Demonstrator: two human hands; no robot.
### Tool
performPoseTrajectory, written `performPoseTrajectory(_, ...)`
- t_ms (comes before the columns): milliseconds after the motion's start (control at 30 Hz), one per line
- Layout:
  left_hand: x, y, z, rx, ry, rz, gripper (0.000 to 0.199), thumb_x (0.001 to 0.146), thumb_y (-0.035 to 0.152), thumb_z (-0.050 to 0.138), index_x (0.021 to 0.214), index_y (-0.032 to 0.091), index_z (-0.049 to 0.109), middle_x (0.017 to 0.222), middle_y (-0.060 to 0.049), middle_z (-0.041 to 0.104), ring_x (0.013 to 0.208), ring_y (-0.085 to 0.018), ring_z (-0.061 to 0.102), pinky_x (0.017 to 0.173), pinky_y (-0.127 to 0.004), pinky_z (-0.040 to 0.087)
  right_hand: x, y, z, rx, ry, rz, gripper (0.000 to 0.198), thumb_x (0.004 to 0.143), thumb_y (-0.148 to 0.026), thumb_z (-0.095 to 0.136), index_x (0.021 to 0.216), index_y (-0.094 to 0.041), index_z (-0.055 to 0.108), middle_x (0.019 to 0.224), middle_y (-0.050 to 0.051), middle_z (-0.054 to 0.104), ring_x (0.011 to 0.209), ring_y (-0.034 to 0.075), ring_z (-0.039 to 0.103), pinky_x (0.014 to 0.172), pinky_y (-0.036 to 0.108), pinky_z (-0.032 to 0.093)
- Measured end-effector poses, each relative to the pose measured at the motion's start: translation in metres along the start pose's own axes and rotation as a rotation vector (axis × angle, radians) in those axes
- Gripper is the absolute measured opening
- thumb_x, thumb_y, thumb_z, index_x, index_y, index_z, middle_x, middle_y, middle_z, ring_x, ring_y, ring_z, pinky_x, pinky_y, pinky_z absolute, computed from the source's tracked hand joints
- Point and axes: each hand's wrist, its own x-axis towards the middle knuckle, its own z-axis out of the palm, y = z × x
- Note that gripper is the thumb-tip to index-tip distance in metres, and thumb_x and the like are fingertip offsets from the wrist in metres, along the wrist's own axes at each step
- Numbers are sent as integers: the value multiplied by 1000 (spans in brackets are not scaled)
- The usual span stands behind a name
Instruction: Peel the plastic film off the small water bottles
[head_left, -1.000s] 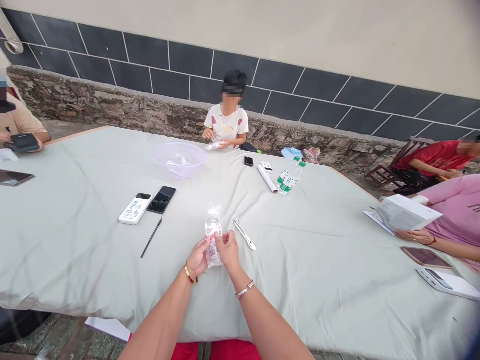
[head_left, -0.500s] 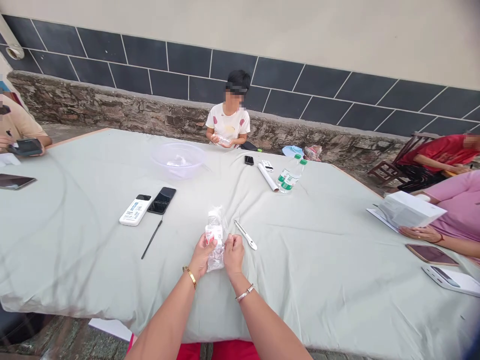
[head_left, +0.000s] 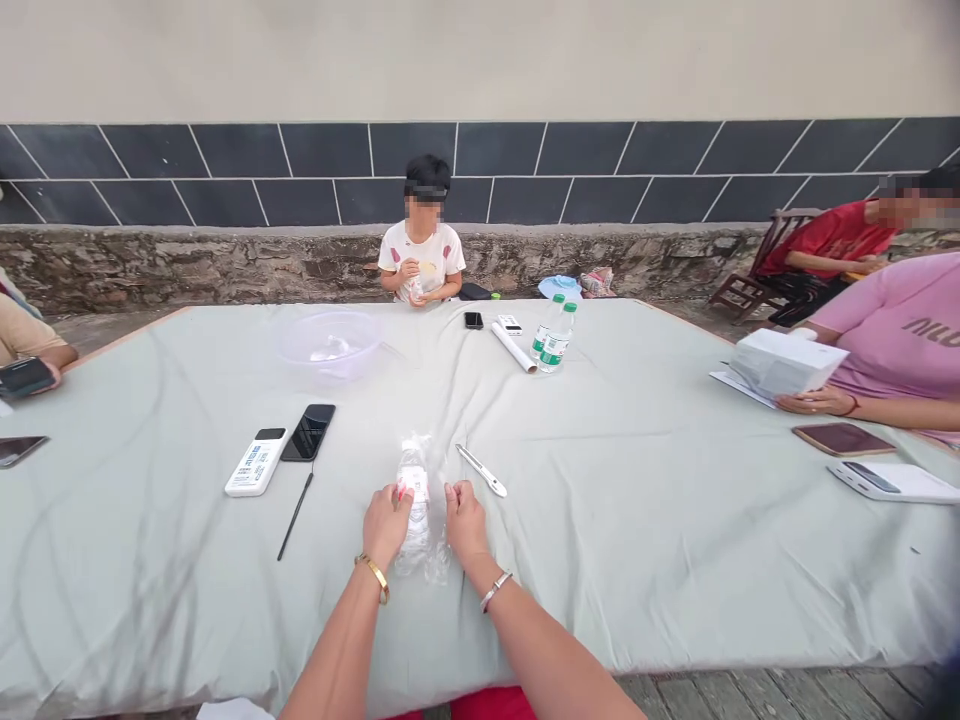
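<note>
Head view: my left hand (head_left: 387,522) grips the small clear plastic bottle with a white-and-red label (head_left: 415,492) against the cloth-covered, pale grey-green bench (head_left: 600,560), probably so it cannot roll. Just beside it, my right hand (head_left: 466,518) pinches the loose, crinkled clear plastic film (head_left: 436,567), seemingly holding it taut. Beyond my right hand lies a slim white pen-shaped tool (head_left: 481,470), within reach.

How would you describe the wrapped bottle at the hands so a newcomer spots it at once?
Start from the big cloth-covered table and go to the middle of its near side. There, between the left hand and the right hand, is the bottle. Unlike the two green-capped bottles farther back, it is wrapped in crinkled clear film.
</note>
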Motion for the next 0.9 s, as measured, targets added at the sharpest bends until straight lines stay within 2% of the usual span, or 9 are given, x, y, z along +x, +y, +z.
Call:
performPoseTrajectory(100, 1, 9, -8, 129, 30, 42, 31, 68, 31, 63, 97, 19, 61, 114, -15, 58, 109, -31, 53, 90, -36, 36, -2, 1, 0, 16, -13, -1, 27, 87, -46, 35, 69, -25, 32, 56, -3, 44, 51, 18, 40, 55, 28, 27)
performPoseTrajectory(233, -7, 25, 1, 176, 36, 88, 36, 70, 35, 64, 104, 23, 59, 119, -14, 56, 114, -31, 50, 93, -35, 33, -3, 0, -1, 35, -41, -16, 27, 87, -46, 35, 69, -26, 32, 56, -3, 45, 51, 18, 41, 54, 29, 27)
performPoseTrajectory(400, -14, 36, 19, 248, 27, 146, 61, 50, 34, 80, 106, 24, 59, 122, -15, 52, 124, -36, 39, 94, -36, 32, -4, -2, -3, 37, -41, -33, 27, 88, -47, 33, 70, -26, 31, 57, -3, 44, 52, 18, 41, 55, 29, 28)
performPoseTrajectory(467, -10, 31, 9, 297, 35, 121, 61, 52, 35, 79, 108, 23, 58, 119, -15, 54, 117, -35, 46, 91, -36, 35, -4, -2, -4, 37, -31, -31, 27, 88, -47, 31, 71, -26, 31, 57, -4, 42, 52, 17, 40, 55, 28, 28)
performPoseTrajectory(600, 6, 14, -38, 252, 86, -2, 50, 67, 36, 66, 114, 22, 56, 106, -11, 61, 93, -27, 60, 83, -34, 39, -4, 0, -4, 50, -22, -16, 30, 88, -49, 29, 71, -25, 31, 58, -4, 41, 51, 16, 38, 53, 27, 28)
performPoseTrajectory(700, 17, 12, -63, 238, 84, -15, 42, 74, 39, 58, 111, 20, 57, 100, -10, 65, 94, -26, 61, 81, -32, 40, -3, 0, -2, 41, -4, 0, 31, 88, -50, 28, 71, -25, 33, 57, -4, 42, 50, 15, 38, 52, 26, 27)
performPoseTrajectory(767, 22, 16, -65, 276, 81, 6, 48, 67, 44, 66, 108, 20, 58, 103, -11, 65, 104, -30, 58, 83, -33, 40, -1, 2, -2, 9, 9, 0, 32, 88, -51, 27, 72, -25, 34, 57, -4, 42, 50, 15, 38, 53, 26, 27)
performPoseTrajectory(833, 25, 20, -60, 309, 106, -2, 63, 53, 43, 77, 109, 22, 57, 111, -13, 63, 114, -34, 52, 85, -34, 39, 2, 5, -4, -44, 5, -13, 32, 89, -50, 28, 72, -24, 36, 56, -5, 42, 50, 15, 39, 52, 25, 27)
performPoseTrajectory(900, 27, 20, -55, 143, 102, -86, 68, 47, 34, 81, 109, 24, 55, 111, -13, 63, 118, -34, 51, 83, -32, 40, 6, 9, -8, -108, -21, -29, 31, 89, -47, 29, 72, -24, 38, 56, -5, 42, 49, 14, 39, 52, 25, 26)
